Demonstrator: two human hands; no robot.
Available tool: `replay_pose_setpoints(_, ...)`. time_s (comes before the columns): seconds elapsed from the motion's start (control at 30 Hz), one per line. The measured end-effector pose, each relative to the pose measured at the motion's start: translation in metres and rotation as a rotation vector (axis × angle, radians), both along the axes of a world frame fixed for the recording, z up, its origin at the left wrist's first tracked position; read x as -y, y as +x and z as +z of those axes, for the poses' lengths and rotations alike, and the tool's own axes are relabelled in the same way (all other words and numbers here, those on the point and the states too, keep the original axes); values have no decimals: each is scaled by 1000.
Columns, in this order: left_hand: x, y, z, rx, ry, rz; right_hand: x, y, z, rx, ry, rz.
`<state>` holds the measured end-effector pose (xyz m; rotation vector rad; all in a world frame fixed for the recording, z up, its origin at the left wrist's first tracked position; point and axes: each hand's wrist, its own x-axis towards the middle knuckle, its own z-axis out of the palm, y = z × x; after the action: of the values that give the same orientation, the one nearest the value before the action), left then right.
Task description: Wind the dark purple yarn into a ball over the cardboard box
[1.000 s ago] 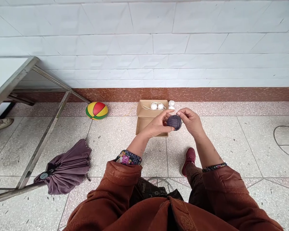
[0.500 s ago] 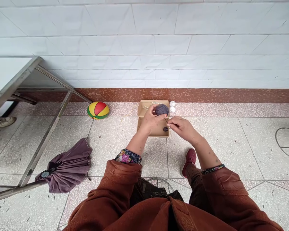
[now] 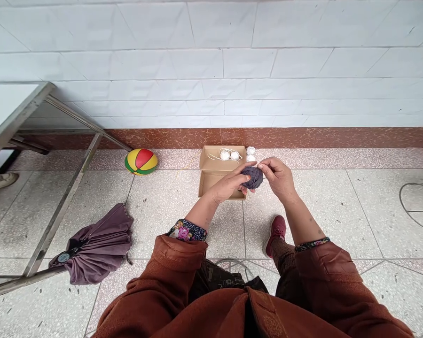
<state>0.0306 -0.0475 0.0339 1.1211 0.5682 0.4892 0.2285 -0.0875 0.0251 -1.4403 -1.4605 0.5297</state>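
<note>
My left hand (image 3: 225,188) is wrapped round a dark grey ball of yarn (image 3: 254,178), its thumb lying across the front. Just right of the ball, my right hand (image 3: 278,177) pinches thumb and forefinger together on the yarn strand, which is too thin to follow clearly. Below and behind the hands, an open cardboard box (image 3: 209,180) rests on the floor. Two white yarn balls (image 3: 230,155) with loose strands lie in its raised lid part. Part of the box's inside is hidden by my left hand.
Two more white balls (image 3: 250,154) sit right of the box, by the wall. To the left are a colourful ball (image 3: 141,161), a folded purple umbrella (image 3: 98,244) and a metal-framed table (image 3: 61,206). A cable loop (image 3: 405,211) lies at right.
The dark yarn ball has moved right and towards me in my left hand, uncovering the white balls in the lid. My right hand has risen to the ball's upper right side.
</note>
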Motion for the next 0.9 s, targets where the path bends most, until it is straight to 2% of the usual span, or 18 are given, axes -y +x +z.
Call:
replay_pose_setpoints(0.17, 1, 0, 5, 201, -162, 14, -2, -4, -7, -46, -101, 41)
replay_pose_setpoints(0.33, -5, -1, 4, 289, -201, 163, -2, -8, -18, 3, -106, 71)
replay_pose_setpoints(0.47, -12, -4, 2, 156, -82, 327, 1, -12, -18, 89, -130, 201)
replay_pose_setpoints(0.57, -20, -7, -4, -68, 112, 455, 7, -16, -5, 71, -181, 394)
replay_pose_setpoints(0.63, -23, -8, -9, -204, 267, 495, 11, -16, 6, 1, -200, 445)
replay_pose_setpoints(0.7, -23, -8, -12, -288, 402, 479, 14, -14, 16, -85, -174, 410)
replay_pose_setpoints(0.77, -18, -8, -11, -322, 497, 399, 14, -9, 22, -140, -117, 319)
replay_pose_setpoints(0.83, -11, -7, -8, -297, 529, 250, 12, -4, 22, -150, -72, 200)
replay_pose_setpoints(0.9, -5, -5, -3, -199, 471, 82, 8, 0, 17, -145, -60, 88)
